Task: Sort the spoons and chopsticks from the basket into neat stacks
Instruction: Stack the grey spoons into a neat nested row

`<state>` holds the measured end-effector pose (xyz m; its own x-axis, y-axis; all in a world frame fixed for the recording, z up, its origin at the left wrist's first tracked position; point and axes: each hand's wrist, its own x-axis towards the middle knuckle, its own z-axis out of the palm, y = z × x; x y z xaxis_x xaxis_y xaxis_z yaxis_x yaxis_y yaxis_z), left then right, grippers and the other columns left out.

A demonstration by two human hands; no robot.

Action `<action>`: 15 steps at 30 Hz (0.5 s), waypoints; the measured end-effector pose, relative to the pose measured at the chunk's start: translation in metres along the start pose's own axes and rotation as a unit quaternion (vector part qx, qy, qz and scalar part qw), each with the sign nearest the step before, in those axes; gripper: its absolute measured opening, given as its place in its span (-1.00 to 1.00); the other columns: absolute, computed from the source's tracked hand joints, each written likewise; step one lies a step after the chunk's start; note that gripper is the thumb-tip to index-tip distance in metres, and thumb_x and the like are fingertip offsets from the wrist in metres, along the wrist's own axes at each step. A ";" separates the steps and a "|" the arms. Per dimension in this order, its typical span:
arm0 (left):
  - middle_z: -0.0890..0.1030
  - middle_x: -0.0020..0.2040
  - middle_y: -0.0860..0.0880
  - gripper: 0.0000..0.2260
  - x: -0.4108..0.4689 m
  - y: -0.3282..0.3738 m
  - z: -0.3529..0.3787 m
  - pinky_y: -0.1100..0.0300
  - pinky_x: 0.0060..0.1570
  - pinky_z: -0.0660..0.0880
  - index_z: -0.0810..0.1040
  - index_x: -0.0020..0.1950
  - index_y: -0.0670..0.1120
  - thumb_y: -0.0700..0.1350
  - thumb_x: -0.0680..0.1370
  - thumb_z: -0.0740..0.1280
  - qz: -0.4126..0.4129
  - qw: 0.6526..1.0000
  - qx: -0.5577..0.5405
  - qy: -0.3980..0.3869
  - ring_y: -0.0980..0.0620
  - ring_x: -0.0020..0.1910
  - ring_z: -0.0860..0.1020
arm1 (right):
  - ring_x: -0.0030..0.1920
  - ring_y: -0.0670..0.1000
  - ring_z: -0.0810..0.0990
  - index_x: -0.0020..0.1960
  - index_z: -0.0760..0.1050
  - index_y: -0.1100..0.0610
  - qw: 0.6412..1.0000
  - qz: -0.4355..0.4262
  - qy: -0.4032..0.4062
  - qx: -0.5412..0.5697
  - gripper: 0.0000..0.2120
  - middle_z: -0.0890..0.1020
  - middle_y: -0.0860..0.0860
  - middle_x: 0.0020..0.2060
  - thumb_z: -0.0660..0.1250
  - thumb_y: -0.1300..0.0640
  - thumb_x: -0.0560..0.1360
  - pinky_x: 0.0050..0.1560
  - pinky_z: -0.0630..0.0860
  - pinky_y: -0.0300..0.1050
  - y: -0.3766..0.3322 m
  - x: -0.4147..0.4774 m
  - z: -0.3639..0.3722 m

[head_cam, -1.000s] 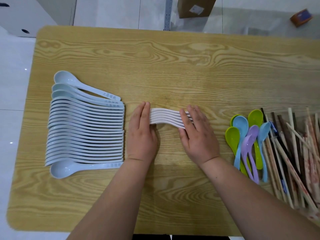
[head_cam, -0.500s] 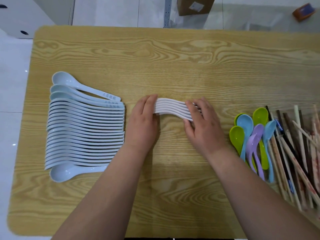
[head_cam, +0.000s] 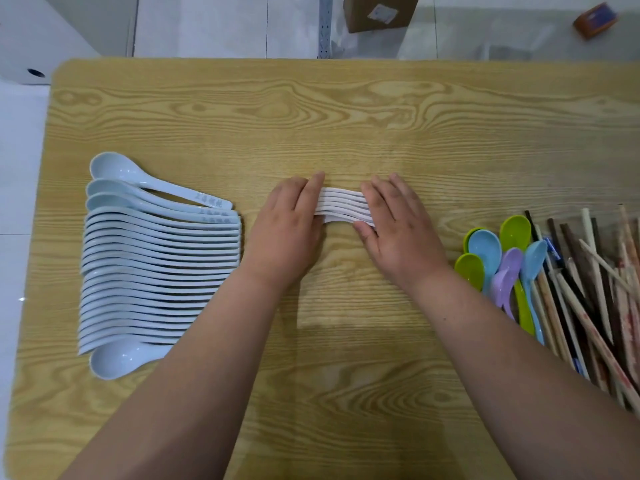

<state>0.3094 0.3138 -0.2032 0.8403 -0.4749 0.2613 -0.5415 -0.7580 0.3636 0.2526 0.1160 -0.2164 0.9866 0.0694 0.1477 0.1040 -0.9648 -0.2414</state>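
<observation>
1. A small bundle of white spoons (head_cam: 343,207) lay at the middle of the desk (head_cam: 346,126). About six were nested together on edge, and their thin curved handles showed as parallel white lines.
2. The left grip (head_cam: 287,226) was open. Its straight fingers lay flat against the left end of the bundle and hid the bowls there. The thumb was not visible.
3. The right grip (head_cam: 398,230) was also open, with straight fingers laid over the right end of the bundle. The thumb touched the bundle's near edge. The bundle sat pressed between the two grips.
4. A long row of pale blue-white spoons (head_cam: 156,258) lay on the left of the desk, near the left grip but apart from it.
   - Most stood on edge, nested, with bowls to the left and handles to the right.
   - A few at the far end and one at the near end lay bowl-up.
   - Some handles carried grey printed characters, too small to read.
5. Coloured spoons (head_cam: 502,268) in green, light blue and purple lay in a loose overlapping cluster to the right of the right grip.
6. Chopsticks (head_cam: 595,289), light wood mixed with dark, lay in a crossed, untidy pile at the right edge, touching the coloured spoons.
7. On the floor beyond the desk were a cardboard box (head_cam: 377,12) and a small orange box (head_cam: 595,20).
</observation>
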 end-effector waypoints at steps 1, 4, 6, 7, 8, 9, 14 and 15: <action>0.56 0.17 -0.30 -0.56 0.000 -0.001 0.000 0.00 0.28 0.32 0.47 0.38 -0.32 -0.21 0.52 0.33 0.005 1.000 -0.003 -0.003 -0.24 0.16 0.48 | 0.50 0.26 0.31 0.47 0.39 0.23 1.000 0.000 0.002 -0.003 -0.46 0.45 0.17 0.42 0.15 -0.11 0.66 0.48 0.28 0.20 -0.001 0.000 0.001; 0.55 0.19 -0.29 -0.58 0.002 -0.002 -0.001 0.00 0.30 0.30 0.48 0.36 -0.31 -0.16 0.54 0.23 0.000 1.000 0.002 -0.024 -0.27 0.16 0.50 | 0.49 0.26 0.33 0.46 0.40 0.24 1.000 0.007 0.005 0.000 -0.47 0.47 0.17 0.40 0.17 -0.11 0.64 0.50 0.27 0.17 -0.002 0.000 0.001; 0.56 0.19 -0.29 -0.58 0.003 -0.001 -0.002 -0.01 0.31 0.31 0.48 0.37 -0.30 -0.16 0.54 0.24 -0.002 0.999 0.008 -0.032 -0.29 0.17 0.51 | 0.49 0.27 0.33 0.46 0.40 0.24 1.000 0.012 0.005 0.006 -0.46 0.47 0.17 0.41 0.17 -0.11 0.64 0.51 0.26 0.16 -0.003 0.000 0.000; 0.56 0.19 -0.28 -0.58 0.004 0.000 -0.003 -0.02 0.32 0.33 0.49 0.37 -0.30 -0.17 0.54 0.27 -0.002 1.000 0.010 -0.029 -0.28 0.17 0.52 | 0.49 0.26 0.32 0.46 0.39 0.24 1.000 0.014 0.001 0.008 -0.45 0.46 0.17 0.42 0.17 -0.12 0.64 0.51 0.26 0.16 -0.003 0.000 -0.001; 0.57 0.19 -0.27 -0.58 0.004 0.000 -0.004 -0.02 0.32 0.34 0.49 0.37 -0.30 -0.18 0.53 0.31 -0.002 1.000 0.013 -0.024 -0.27 0.18 0.52 | 0.50 0.25 0.30 0.48 0.38 0.23 1.000 0.015 -0.005 0.012 -0.43 0.45 0.17 0.43 0.16 -0.13 0.64 0.51 0.25 0.16 -0.003 0.001 -0.002; 0.57 0.20 -0.27 -0.56 0.004 0.000 -0.005 -0.03 0.34 0.36 0.49 0.38 -0.29 -0.17 0.53 0.33 0.000 1.000 0.016 -0.021 -0.26 0.20 0.52 | 0.52 0.25 0.29 0.50 0.36 0.23 1.000 0.016 -0.011 0.015 -0.41 0.43 0.16 0.45 0.15 -0.15 0.64 0.51 0.25 0.16 -0.003 0.000 -0.003; 0.49 0.36 -0.29 -0.50 0.003 -0.002 -0.009 -0.11 0.43 0.32 0.43 0.45 -0.27 -0.08 0.55 0.32 0.009 0.999 0.034 -0.034 -0.29 0.38 0.43 | 0.53 0.24 0.26 0.54 0.31 0.17 0.999 0.023 -0.033 -0.005 -0.33 0.37 0.16 0.50 0.15 -0.23 0.59 0.48 0.25 0.23 -0.001 0.000 -0.008; 0.47 0.39 -0.29 -0.47 0.002 -0.003 -0.010 -0.12 0.46 0.30 0.41 0.46 -0.27 -0.06 0.55 0.32 0.009 0.998 0.038 -0.038 -0.30 0.42 0.39 | 0.53 0.24 0.25 0.55 0.30 0.16 0.999 0.025 -0.038 -0.009 -0.32 0.36 0.16 0.51 0.15 -0.24 0.58 0.48 0.25 0.24 -0.001 0.001 -0.009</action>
<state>0.3126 0.3192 -0.1947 0.8318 -0.5191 0.1965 -0.5550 -0.7798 0.2896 0.2524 0.1145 -0.2073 0.9973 0.0398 0.0618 0.0530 -0.9719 -0.2294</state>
